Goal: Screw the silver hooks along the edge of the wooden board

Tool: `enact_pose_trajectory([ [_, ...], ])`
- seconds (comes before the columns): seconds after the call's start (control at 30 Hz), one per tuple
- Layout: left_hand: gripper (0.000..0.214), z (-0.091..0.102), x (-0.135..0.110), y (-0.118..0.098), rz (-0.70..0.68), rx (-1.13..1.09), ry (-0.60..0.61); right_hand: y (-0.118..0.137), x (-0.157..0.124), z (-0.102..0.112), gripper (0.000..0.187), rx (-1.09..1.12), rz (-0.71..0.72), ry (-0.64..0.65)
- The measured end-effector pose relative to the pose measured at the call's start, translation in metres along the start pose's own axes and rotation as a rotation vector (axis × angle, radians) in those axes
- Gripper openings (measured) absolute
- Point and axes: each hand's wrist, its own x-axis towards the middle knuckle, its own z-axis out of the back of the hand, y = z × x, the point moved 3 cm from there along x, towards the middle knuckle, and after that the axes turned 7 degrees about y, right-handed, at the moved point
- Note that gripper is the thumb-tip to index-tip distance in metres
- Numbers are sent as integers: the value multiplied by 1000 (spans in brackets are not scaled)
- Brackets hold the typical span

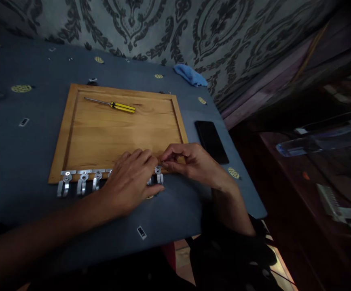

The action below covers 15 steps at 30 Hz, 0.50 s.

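1. The table (11, 161), under a blue covering with yellow dots, carried everything, and the wooden board (117, 133) lay flat near its middle.
2. A metal hook rail (83, 178) ran along the board's near edge, touching it, with its hooks pointing away from the board toward the person.
3. The left hand (130, 182) lay palm down over the middle of the rail, at the board's near edge. Its fingers were half curled and pressing rather than gripping (most of the rail beneath was hidden).
4. The right hand (193, 163) sat at the board's near right corner. Its thumb and forefinger were pinched almost closed just above the end hook (159, 174), and whatever lay between them was too small to make out.
5. A dark phone (211, 141) lay just beside the board's right edge.
6. A yellow-handled screwdriver (115, 105) rested on the board near its far edge, untouched.
7. A blue rag (190, 74) sat beyond the board's far right corner.
8. Judged from this, the fine work at the end hook would go best with the left hand keeping the rail tight and square against the board's edge. The right hand's pinch should be kept low and steady, so that nothing small slips onto the covering.
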Motion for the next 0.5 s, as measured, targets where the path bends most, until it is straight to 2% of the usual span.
enact_pose_trajectory([
  [0.27,42,2,1,-1,8,-5,12,0,1,-2,11,-55,-42,63],
  [0.5,43,1,1,1,0,11,-6,0,2,-4,9,-77,-29,26],
])
